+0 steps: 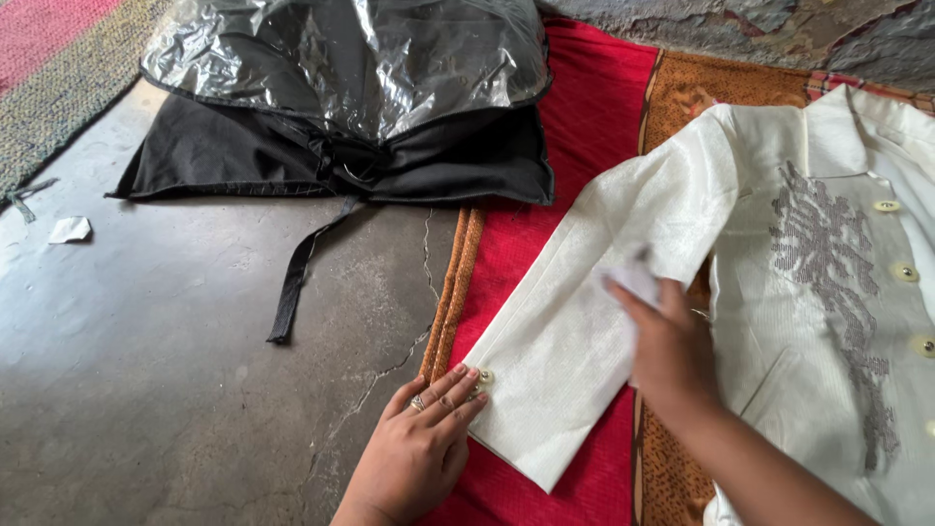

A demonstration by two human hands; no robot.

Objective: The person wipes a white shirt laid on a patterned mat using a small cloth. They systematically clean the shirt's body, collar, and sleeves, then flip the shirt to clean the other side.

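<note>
Two bare hands reach in from the near edge over a garment spread on the floor. At near centre, the left hand (pixel 421 438) lies flat, fingers together, its fingertips pressing the cuff end of a cream satin jacket sleeve (pixel 594 321) beside a small pale cuff button (pixel 484 376); a ring shows on one finger. To its right, the right hand (pixel 667 341) rests palm down on the middle of that sleeve, slightly blurred, with what looks like a small white piece of cloth or paper (pixel 638 282) under its fingers; whether it is gripping that piece cannot be told. That sleeve runs diagonally from the near centre up to the shoulder of the cream embroidered jacket (pixel 828 321), which fills the right side, showing grey beadwork down its front and a row of pale round buttons along the right edge. Under the jacket lie a red cloth (pixel 584 127) and an orange patterned mat (pixel 682 88). On the far left, on the cracked grey concrete floor (pixel 175 370), sits a folded black garment (pixel 321 156) with a loose strap, topped by a clear crinkled plastic cover (pixel 360 58). A small white scrap (pixel 70 230) lies at the far left.
</note>
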